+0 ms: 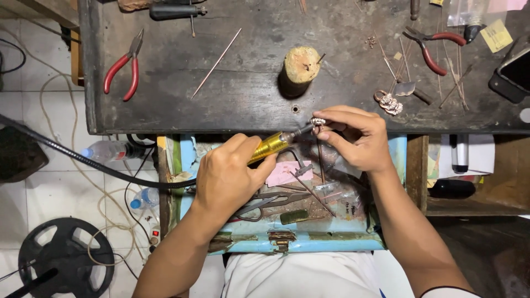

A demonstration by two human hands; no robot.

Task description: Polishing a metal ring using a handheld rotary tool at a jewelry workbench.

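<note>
My left hand grips a gold-coloured rotary handpiece whose black flexible shaft runs off to the left. Its tip touches a small silver jewellery piece pinched between the fingertips of my right hand. Both hands hover at the front edge of a dark wooden workbench, above an open blue drawer that holds scissors, small tools and scraps.
A wooden bench peg stands just beyond my hands. Red-handled pliers lie at the left and another red-handled pair at the right, near thin wires and a silver ornament. Plastic bottles and cables lie on the tiled floor.
</note>
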